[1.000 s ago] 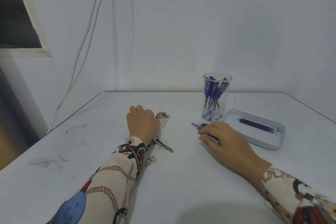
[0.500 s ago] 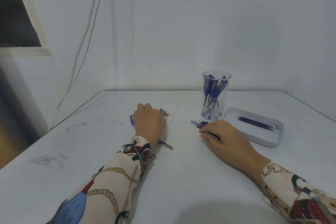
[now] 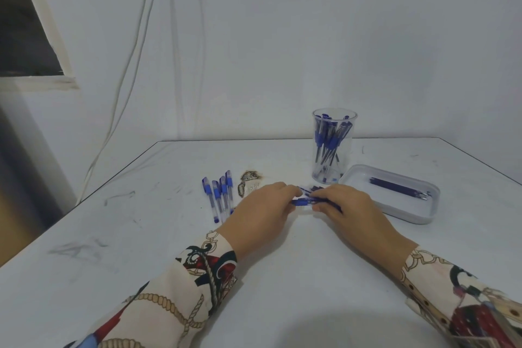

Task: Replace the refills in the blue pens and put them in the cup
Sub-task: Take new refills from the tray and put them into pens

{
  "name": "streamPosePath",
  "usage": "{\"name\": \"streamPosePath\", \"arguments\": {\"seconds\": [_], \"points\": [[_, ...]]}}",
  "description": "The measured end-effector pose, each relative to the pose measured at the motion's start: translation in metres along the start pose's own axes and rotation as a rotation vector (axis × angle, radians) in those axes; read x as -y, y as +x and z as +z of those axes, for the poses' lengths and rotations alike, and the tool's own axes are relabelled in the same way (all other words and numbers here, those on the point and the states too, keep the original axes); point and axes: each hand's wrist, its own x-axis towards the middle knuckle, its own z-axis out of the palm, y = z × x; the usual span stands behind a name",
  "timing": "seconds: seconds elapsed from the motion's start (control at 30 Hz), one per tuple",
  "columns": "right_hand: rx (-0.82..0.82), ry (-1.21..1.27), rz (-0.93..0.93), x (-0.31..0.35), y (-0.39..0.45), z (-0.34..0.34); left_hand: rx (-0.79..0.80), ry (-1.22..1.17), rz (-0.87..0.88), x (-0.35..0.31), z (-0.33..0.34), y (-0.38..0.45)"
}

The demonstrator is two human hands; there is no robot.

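Blue pen point(image 3: 305, 202) lies crosswise between both hands at the middle of the white table point(image 3: 141, 234); the left hand point(image 3: 262, 215) has its fingers curled round the pen's left end, and the right hand point(image 3: 350, 209) pinches the other end with thumb and curled fingers; the hands are nearly touching, knuckles up, just above the tabletop. Behind the fingertips a few loose dark blue pieces point(image 3: 309, 189) lie on the table, too small to tell apart.

To the left of the left hand, 4 blue pens point(image 3: 219, 198) lie side by side, caps pointing away from the person; a scorched brown patch point(image 3: 250, 183) marks the table surface just right of them.

Behind the right hand stands a clear plastic cup point(image 3: 334, 147), upright, holding a bundle of blue pens that lean against its wall; just beside it on the right sits a shallow white tray point(image 3: 395, 212) with several dark blue refills point(image 3: 398, 189) lying together in it.

Both forearms wear patterned sleeves point(image 3: 175, 299) with rope and red motifs; pale cables point(image 3: 132, 59) hang down the white wall at the left.
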Motion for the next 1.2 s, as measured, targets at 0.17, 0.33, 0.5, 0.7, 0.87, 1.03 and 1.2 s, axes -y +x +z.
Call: {"name": "streamPosePath", "arguments": {"seconds": [0.17,0.33,0.5,0.7,0.87,1.03,1.2], "points": [[-0.005,0.087,0.031,0.008,-0.001,0.0,-0.016,0.124,0.071,-0.001,0.006,0.0],[0.028,0.083,0.054,0.008,-0.001,-0.003,-0.039,0.189,0.05,0.001,0.007,-0.001],[0.038,0.068,0.027,0.008,-0.002,-0.002,-0.105,0.227,0.086,0.001,0.011,-0.004],[0.047,0.059,0.029,0.006,-0.003,-0.003,-0.149,0.224,0.113,0.004,0.014,-0.006],[0.061,0.048,0.025,0.007,-0.003,-0.003,-0.141,0.215,0.1,0.011,0.017,-0.005],[0.064,0.06,0.02,0.007,-0.002,-0.003,-0.104,0.202,0.078,0.013,0.016,-0.003],[0.044,0.023,0.106,0.004,-0.001,-0.002,-0.029,0.146,-0.013,0.016,0.014,0.0]]}}
